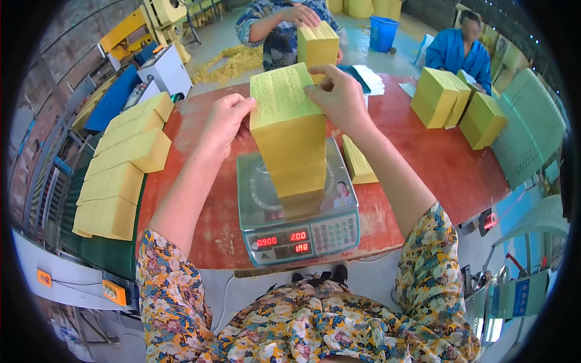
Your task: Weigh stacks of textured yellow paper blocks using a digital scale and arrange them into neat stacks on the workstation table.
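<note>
I have the left hand [227, 121] and right hand [339, 103] partly curled, holding the yellow paper stack [290, 148] between them by its upper edges, upright on the digital scale [249, 181]. Likely dense, sheets prone to slipping; I'd support it low.

Own hands [223, 124]: two. Worktop [423, 175]: one. Scale [260, 209]: one. Co-workers [451, 51], far: two. Blue bin [383, 34], far: one. Yellow stacks: held stack [290, 148], one; far-centre stack [318, 51], one; low stack [357, 162] right of scale, one; right stacks [433, 100], at least three; left stacks [115, 181], at least four; edges merge, exact count unclear.
</note>
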`<action>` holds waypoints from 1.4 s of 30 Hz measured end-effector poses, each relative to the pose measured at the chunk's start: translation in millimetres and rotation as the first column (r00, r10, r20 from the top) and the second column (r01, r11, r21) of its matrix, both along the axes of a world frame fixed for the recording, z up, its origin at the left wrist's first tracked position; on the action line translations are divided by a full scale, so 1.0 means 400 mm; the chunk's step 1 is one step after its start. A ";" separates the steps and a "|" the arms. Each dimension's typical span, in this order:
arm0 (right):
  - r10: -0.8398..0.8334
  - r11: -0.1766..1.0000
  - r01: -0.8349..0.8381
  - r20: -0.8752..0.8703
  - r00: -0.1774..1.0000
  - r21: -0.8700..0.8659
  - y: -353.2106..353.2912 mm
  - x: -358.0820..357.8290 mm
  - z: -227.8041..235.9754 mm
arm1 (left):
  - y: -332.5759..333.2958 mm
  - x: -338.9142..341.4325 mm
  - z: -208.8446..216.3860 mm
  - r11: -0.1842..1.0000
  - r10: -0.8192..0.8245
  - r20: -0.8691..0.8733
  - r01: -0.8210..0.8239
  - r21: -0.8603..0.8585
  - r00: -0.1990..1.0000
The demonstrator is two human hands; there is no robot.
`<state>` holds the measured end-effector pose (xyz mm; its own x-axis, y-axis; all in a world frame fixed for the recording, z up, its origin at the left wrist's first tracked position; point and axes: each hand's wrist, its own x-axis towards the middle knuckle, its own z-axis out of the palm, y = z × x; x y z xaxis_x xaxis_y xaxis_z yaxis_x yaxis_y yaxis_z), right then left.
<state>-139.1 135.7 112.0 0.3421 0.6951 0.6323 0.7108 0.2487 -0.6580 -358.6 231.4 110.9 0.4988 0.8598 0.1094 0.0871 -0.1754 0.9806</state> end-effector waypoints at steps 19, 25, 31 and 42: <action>0.103 0.989 -0.088 -0.127 0.987 0.117 -0.023 0.011 -0.033 | -0.105 -0.043 -0.039 0.936 0.253 0.103 -0.270 0.225 0.962; 0.275 0.961 -0.244 -0.426 0.862 0.128 -0.151 0.021 -0.117 | -0.312 -0.159 -0.154 0.853 0.490 0.261 -0.520 0.055 0.832; 0.313 0.931 -0.355 -0.672 0.671 0.080 -0.296 -0.001 -0.234 | -0.509 -0.237 -0.319 0.771 0.636 0.226 -0.620 -0.146 0.738; 0.332 0.903 -0.427 -0.690 0.643 0.036 -0.330 0.029 -0.278 | -0.557 -0.163 -0.330 0.720 0.694 0.235 -0.664 -0.200 0.681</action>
